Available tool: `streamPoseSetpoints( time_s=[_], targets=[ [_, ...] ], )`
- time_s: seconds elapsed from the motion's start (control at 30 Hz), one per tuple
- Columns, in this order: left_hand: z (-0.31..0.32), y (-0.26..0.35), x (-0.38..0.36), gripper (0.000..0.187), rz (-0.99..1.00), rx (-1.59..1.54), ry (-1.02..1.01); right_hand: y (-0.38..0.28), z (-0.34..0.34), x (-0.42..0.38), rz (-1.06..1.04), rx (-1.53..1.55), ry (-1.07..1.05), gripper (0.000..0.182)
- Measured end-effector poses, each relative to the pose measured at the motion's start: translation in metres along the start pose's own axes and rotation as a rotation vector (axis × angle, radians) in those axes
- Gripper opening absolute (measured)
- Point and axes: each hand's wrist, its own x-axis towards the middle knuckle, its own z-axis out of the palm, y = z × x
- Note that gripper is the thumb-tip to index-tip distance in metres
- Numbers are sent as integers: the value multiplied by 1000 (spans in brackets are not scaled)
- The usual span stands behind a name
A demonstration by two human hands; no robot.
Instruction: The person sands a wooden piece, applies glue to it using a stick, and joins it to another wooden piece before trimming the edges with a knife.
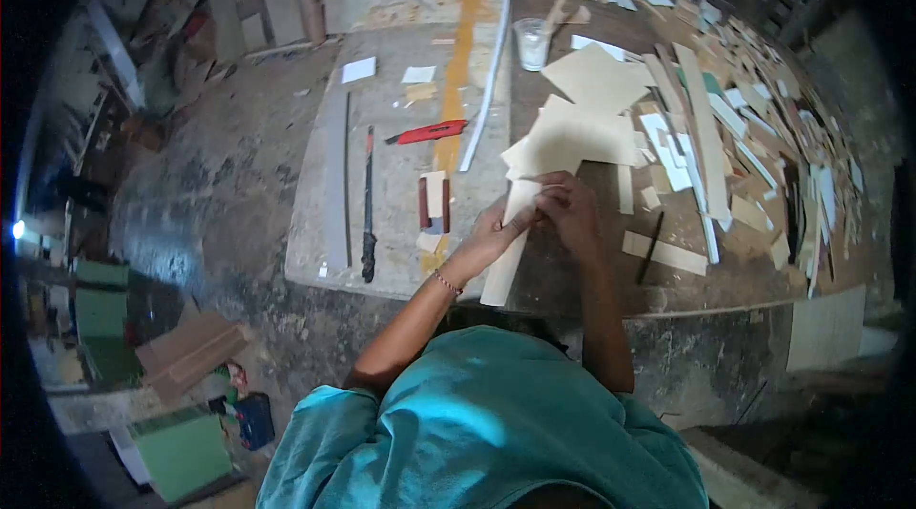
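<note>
A long, pale wood strip (504, 272) is held at the near edge of the workbench, its lower end pointing toward me. My left hand (494, 234) is closed around the strip from the left, thumb on top. Close beside it, my right hand (571, 211) has its fingers bent and pressed together at the strip's upper part; its fingertips are partly hidden. Just beyond both hands lie pale thin wood sheets (592, 132), overlapping each other. To the left is a small pale block with dark reddish-brown sides (426, 204).
A red utility knife (431, 132) and a thin black tool with a wrapped handle (369, 213) lie left. A clear plastic cup (532, 46) stands behind. Wood and white offcuts (754, 127) crowd the right side. A dark thin stick (651, 247) rests on a pale board (682, 256).
</note>
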Motion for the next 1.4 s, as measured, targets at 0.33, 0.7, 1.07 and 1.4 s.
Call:
streamPoseSetpoints(
  time_s=[0.33,0.7,1.07,1.4],
  targets=[
    [-97,-11,-55,60,60,10,350,77,126,36,-509,-710,21,29],
    [-212,-10,-51,25,-291,387,443,81,201,23,-41,-1037,149,70],
    [-203,-8,0,41,329,802,-53,93,234,26,-208,-88,483,83],
    [-200,-17,-6,51,414,993,-199,115,246,29,-290,-163,501,90]
  ],
)
